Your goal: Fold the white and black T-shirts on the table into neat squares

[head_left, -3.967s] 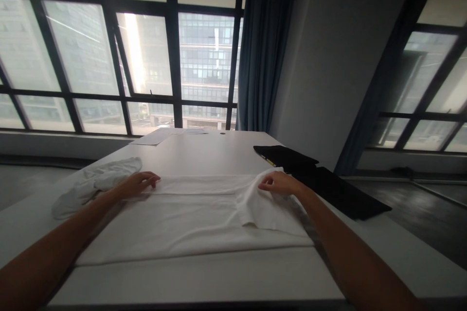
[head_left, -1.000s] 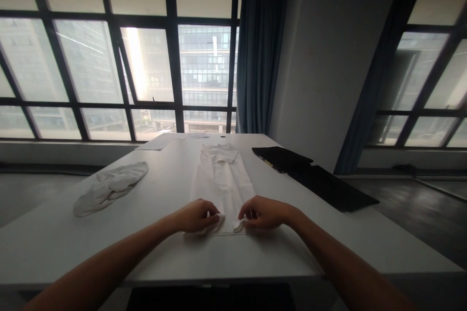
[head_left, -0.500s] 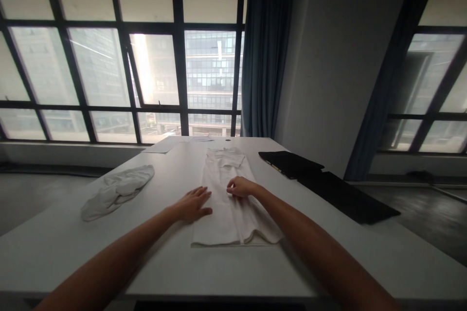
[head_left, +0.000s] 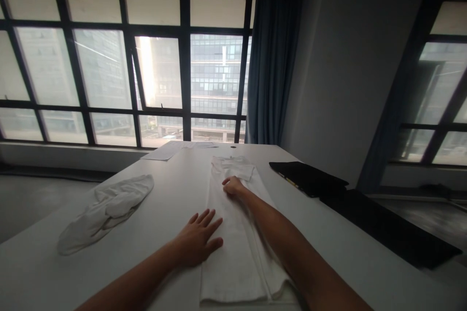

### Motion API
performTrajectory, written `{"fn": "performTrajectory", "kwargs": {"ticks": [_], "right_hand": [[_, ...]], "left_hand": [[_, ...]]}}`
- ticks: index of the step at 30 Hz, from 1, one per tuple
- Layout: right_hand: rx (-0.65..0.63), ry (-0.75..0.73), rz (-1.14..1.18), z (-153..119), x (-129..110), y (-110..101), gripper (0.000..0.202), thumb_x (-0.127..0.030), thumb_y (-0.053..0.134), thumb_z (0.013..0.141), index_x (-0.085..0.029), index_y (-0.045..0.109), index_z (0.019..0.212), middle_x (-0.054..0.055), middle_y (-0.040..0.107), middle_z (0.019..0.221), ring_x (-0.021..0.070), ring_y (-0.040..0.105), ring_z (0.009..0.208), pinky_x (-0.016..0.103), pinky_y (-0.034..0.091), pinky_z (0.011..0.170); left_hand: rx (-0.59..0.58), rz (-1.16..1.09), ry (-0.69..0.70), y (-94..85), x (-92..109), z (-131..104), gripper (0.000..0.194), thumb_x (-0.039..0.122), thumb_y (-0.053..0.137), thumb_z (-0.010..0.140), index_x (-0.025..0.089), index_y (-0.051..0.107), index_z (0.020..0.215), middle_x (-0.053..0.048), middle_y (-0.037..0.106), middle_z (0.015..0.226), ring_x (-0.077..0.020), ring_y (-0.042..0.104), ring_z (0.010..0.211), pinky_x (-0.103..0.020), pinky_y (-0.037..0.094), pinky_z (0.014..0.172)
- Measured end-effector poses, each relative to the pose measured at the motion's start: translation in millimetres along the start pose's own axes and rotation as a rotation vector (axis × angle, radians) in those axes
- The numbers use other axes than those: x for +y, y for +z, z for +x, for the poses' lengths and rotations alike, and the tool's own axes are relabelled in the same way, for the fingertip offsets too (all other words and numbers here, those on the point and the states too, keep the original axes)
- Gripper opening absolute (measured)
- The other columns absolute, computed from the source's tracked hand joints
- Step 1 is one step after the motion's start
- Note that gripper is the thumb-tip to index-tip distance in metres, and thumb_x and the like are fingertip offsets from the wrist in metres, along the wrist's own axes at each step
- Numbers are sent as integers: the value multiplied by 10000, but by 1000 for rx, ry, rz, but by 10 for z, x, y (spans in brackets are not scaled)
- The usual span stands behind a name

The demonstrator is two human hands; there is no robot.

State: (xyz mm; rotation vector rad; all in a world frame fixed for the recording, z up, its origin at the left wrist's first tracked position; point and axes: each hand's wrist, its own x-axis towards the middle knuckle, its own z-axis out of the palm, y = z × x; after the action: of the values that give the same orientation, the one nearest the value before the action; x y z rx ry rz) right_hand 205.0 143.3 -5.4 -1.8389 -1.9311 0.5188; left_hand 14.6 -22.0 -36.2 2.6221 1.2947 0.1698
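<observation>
A white shirt (head_left: 233, 257) lies lengthwise on the table, folded into a long strip, with a short sleeve (head_left: 242, 171) laid across its far end. My left hand (head_left: 199, 238) is open, fingers spread, resting at the shirt's left edge nearer to me. Farther up the cloth, just below the sleeve, my right hand (head_left: 232, 186) is closed with bent fingers pinching the fabric; the fingertips are partly hidden. My right forearm covers part of the shirt's right side.
A crumpled white cloth (head_left: 105, 216) lies on the white table (head_left: 164, 204) at the left. Black flat panels (head_left: 386, 223) lie along the right edge. Paper sheets (head_left: 164, 152) are at the far end, before the windows and a blue curtain (head_left: 272, 68).
My right hand has moved farther up the shirt toward the sleeve. The left hand stays at the shirt's left edge. The view has shifted, so the table's things appear lower and larger.
</observation>
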Motion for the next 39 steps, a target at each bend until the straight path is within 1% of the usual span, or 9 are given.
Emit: {"fn": "performTrajectory", "kwargs": {"ticks": [7,12,18,22,27,32,34,36,39], "right_hand": [[101,-50,-176,-5,241,-163,301,-55,636,725,-147,749,988,127,734,1077,220,675,1011,233,476,807],[205,-123,-288,-332,473,-524,271,-223,548,875,-187,714,1087,111,677,1226,226,631,1099,274,456,867],[-324,-15,-426,-945,835,-1003,425,-405,735,763,-173,712,1119,101,716,1111,227,673,941,261,476,745],[-323,-172,-483,-1402,930,-1014,487,-344,746,762,-221,664,1226,101,657,1235,227,652,1012,261,468,794],[-339,-217,-530,-1890,808,-1032,349,-255,685,817,-229,689,1165,85,706,1128,231,667,997,280,471,808],[-956,4,-270,-2157,700,-1240,449,-414,827,667,-204,711,1046,32,724,847,179,700,721,261,504,679],[-1049,44,-138,-2100,709,-1283,434,-466,802,697,-193,708,1020,14,714,801,141,686,656,239,507,654],[-871,26,-74,-1932,746,-1274,372,-452,744,779,-171,700,1019,21,715,811,112,670,616,215,506,624],[-482,64,-46,-1549,830,-1183,319,-400,642,889,-134,680,1063,61,725,848,94,653,563,197,509,565]], "left_hand": [[-66,-17,-42,-157,116,-62,746,684,247,953,243,275,1555,-125,123,1639,-323,80,1509,-581,106,1192],[-9,-123,203,-326,274,-208,769,754,653,708,276,613,1310,-125,560,1388,-342,513,1266,-480,362,1095],[-13,-245,431,-275,445,-252,381,572,603,871,211,721,886,-51,663,878,-187,613,831,-291,471,806],[-18,-256,431,-235,494,-210,354,502,559,912,180,689,842,-40,667,809,-150,579,718,-245,451,691],[-263,-372,341,-303,745,-383,342,519,703,794,178,711,827,13,642,656,-121,545,593,-208,431,563],[-703,-493,433,-275,1108,-683,500,645,789,632,199,755,855,13,665,653,-143,591,573,-235,479,555],[-872,-617,468,-270,1106,-636,611,718,745,624,180,757,915,-18,690,695,-174,636,607,-267,522,592],[-780,-733,405,-287,967,-434,656,753,673,684,156,749,945,-47,705,730,-186,655,634,-289,542,624],[-224,-579,175,-331,561,66,579,693,550,834,154,736,932,-58,729,775,-168,656,663,-278,537,665]]}}
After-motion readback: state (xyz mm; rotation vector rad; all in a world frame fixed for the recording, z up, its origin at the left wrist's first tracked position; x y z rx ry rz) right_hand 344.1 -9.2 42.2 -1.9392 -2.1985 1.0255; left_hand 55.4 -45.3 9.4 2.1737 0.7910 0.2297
